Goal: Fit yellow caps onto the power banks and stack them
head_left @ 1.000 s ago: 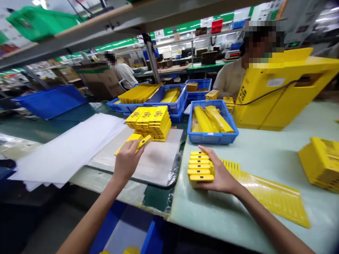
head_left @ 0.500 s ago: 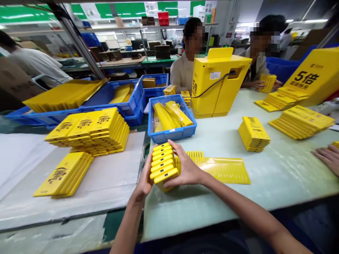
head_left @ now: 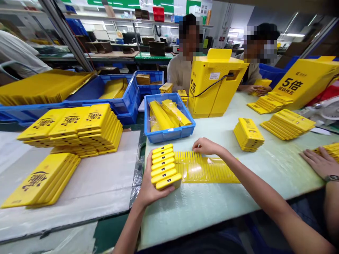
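Observation:
My left hand [head_left: 148, 188] is closed around a row of several yellow power banks [head_left: 164, 166] standing on edge on the pale green table [head_left: 217, 208]. My right hand [head_left: 205, 146] rests with curled fingers on the far edge of a flat yellow slotted tray [head_left: 206, 171] wrapped in clear film, just right of the row. Whether those fingers grip the tray I cannot make out. On the white sheet to the left lie a stack of yellow power banks [head_left: 39, 180] and a larger block of stacks [head_left: 76, 128].
A blue bin [head_left: 169, 133] of yellow packets stands beyond the row, a yellow cabinet [head_left: 214, 84] with a black cable behind it. More yellow stacks [head_left: 248, 134] lie right. Two people sit across the table; another person's hand [head_left: 319, 162] rests at the right edge.
The view has turned right from the white sheet. My left hand left the stack on the sheet and came to the row; my right hand let go of the row and moved onto the tray.

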